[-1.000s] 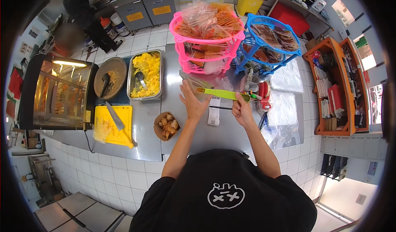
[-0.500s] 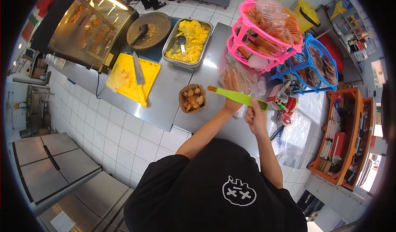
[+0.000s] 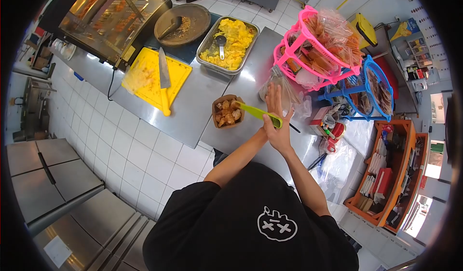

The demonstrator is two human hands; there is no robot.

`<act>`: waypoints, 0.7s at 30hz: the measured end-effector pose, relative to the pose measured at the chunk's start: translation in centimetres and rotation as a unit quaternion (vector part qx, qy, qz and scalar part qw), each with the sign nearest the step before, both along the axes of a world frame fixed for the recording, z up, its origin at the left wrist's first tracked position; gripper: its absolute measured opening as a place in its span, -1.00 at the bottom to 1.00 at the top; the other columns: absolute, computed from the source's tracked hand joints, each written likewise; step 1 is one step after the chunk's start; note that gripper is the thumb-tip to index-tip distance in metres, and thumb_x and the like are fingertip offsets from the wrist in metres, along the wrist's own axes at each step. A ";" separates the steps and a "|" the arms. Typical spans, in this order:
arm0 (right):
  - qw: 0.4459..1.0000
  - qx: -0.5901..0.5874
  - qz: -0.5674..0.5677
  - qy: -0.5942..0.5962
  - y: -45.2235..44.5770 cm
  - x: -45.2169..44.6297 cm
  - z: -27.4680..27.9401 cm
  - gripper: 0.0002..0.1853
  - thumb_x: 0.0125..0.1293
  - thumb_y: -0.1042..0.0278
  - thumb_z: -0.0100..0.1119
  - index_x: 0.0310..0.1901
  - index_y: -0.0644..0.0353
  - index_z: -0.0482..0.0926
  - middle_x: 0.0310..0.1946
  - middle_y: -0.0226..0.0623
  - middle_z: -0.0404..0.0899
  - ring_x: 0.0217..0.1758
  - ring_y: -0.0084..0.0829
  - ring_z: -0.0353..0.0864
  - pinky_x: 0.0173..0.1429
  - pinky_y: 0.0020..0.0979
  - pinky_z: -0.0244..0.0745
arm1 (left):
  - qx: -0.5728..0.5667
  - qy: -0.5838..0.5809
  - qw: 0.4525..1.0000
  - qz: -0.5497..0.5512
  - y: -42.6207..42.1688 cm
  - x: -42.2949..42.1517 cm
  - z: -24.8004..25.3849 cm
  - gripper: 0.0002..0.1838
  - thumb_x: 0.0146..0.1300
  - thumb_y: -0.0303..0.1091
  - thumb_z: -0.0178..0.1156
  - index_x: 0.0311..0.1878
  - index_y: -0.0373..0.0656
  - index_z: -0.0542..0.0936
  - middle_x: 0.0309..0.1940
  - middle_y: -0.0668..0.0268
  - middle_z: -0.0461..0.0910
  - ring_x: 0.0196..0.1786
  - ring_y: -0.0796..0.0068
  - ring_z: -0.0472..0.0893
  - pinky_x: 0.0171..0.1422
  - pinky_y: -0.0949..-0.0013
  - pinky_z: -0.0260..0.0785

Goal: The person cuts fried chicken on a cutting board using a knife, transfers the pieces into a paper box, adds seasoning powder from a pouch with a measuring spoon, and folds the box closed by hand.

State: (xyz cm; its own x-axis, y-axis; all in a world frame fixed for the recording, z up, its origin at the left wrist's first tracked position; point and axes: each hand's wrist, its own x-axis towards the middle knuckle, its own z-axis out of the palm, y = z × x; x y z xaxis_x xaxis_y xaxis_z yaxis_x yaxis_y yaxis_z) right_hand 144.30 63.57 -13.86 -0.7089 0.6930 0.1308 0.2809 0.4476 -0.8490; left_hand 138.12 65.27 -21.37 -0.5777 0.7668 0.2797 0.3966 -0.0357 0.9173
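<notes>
A long green spoon (image 3: 258,113) is in my right hand (image 3: 278,132), its far end over a brown paper tray (image 3: 218,112) of browned food pieces (image 3: 226,113). My left hand (image 3: 274,101) has its fingers stretched out at a clear plastic bag (image 3: 284,85). The two hands are close together, the right partly in front of the left wrist. Whether my left palm touches the bag cannot be told.
Left of the tray, a knife (image 3: 164,73) lies on a yellow board (image 3: 179,80). Behind are a metal pan (image 3: 235,71) of yellow food, a round mortar (image 3: 195,18) and a glass warmer (image 3: 103,20). Pink (image 3: 316,35) and blue (image 3: 337,93) racks stand to the right.
The view has swung so the table things sit further right. My right hand has moved left beside my left hand, and the spoon's far end has come to the paper tray.
</notes>
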 end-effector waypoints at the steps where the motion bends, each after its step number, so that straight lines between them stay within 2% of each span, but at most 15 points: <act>1: 0.999 0.048 0.005 -0.004 -0.1 -0.2 0.2 -0.69 0.56 0.21 0.22 -0.24 0.32 0.66 -0.58 -0.42 0.51 -0.45 -0.54 0.52 -0.22 -0.40 0.51 | 0.001 -0.001 1.000 -0.002 0.1 0.0 -0.1 0.16 0.32 -0.06 0.35 0.74 -0.10 -0.23 0.73 -0.10 -0.37 0.76 -0.17 -0.35 0.68 -0.42 -0.36; 4: 1.000 -0.010 -0.001 -0.006 -0.7 0.1 1.4 -0.76 0.51 0.29 0.27 -0.22 0.32 0.71 -0.58 -0.38 0.50 -0.44 -0.48 0.52 -0.19 -0.38 0.49 | -0.004 0.004 1.000 -0.005 0.6 -0.2 -0.7 0.18 0.28 -0.12 0.39 0.74 -0.08 -0.21 0.73 -0.11 -0.36 0.76 -0.18 -0.34 0.66 -0.46 -0.32; 6: 0.992 -0.123 0.011 -0.038 -1.3 0.9 3.3 -0.79 0.49 0.33 0.28 -0.20 0.34 0.71 -0.55 -0.33 0.54 -0.44 -0.45 0.53 -0.19 -0.36 0.51 | -0.007 0.006 1.000 -0.006 0.7 -0.2 -0.9 0.17 0.28 -0.16 0.40 0.74 -0.08 -0.20 0.72 -0.13 -0.35 0.76 -0.21 -0.30 0.66 -0.47 -0.30; 9: 0.987 -0.138 0.050 -0.068 -2.1 1.9 4.0 -0.83 0.49 0.37 0.28 -0.13 0.33 0.71 -0.49 -0.21 0.62 -0.43 -0.33 0.59 -0.19 -0.29 0.54 | 0.000 0.004 1.000 -0.006 0.5 -0.2 0.0 0.15 0.29 -0.22 0.39 0.73 -0.12 -0.20 0.71 -0.17 -0.32 0.74 -0.27 -0.24 0.66 -0.46 -0.28; 12: 0.989 -0.089 0.114 -0.015 -2.4 1.9 3.8 -0.84 0.45 0.39 0.30 -0.07 0.31 0.70 -0.42 -0.08 0.68 -0.39 -0.17 0.68 -0.20 -0.23 0.56 | 0.015 0.010 1.000 -0.005 0.6 -0.1 0.4 0.15 0.27 -0.27 0.41 0.73 -0.12 -0.17 0.71 -0.17 -0.31 0.74 -0.28 -0.23 0.66 -0.45 -0.27; 15: 0.985 -0.054 0.164 -0.015 -2.5 2.0 3.6 -0.83 0.40 0.42 0.32 -0.05 0.29 0.71 -0.37 -0.02 0.70 -0.34 -0.01 0.71 -0.18 -0.19 0.59 | 0.024 0.015 1.000 -0.003 0.6 -0.2 0.6 0.15 0.24 -0.28 0.43 0.73 -0.11 -0.14 0.72 -0.16 -0.31 0.75 -0.25 -0.25 0.66 -0.44 -0.23; 18: 0.986 -0.048 0.161 0.007 -2.7 2.3 3.0 -0.83 0.36 0.44 0.34 -0.06 0.27 0.71 -0.37 -0.02 0.70 -0.33 0.05 0.71 -0.18 -0.17 0.60 | 0.026 0.021 0.999 0.002 0.7 -0.4 0.8 0.15 0.23 -0.28 0.44 0.72 -0.15 -0.12 0.71 -0.16 -0.27 0.74 -0.26 -0.20 0.65 -0.44 -0.20; 21: 0.987 -0.038 0.154 0.024 -2.6 3.0 2.6 -0.84 0.38 0.42 0.34 -0.07 0.26 0.71 -0.40 -0.02 0.68 -0.38 0.00 0.68 -0.21 -0.19 0.57 | 0.032 0.035 0.999 0.008 1.0 -0.7 0.6 0.17 0.19 -0.24 0.47 0.71 -0.19 -0.10 0.70 -0.18 -0.21 0.73 -0.27 -0.16 0.65 -0.43 -0.19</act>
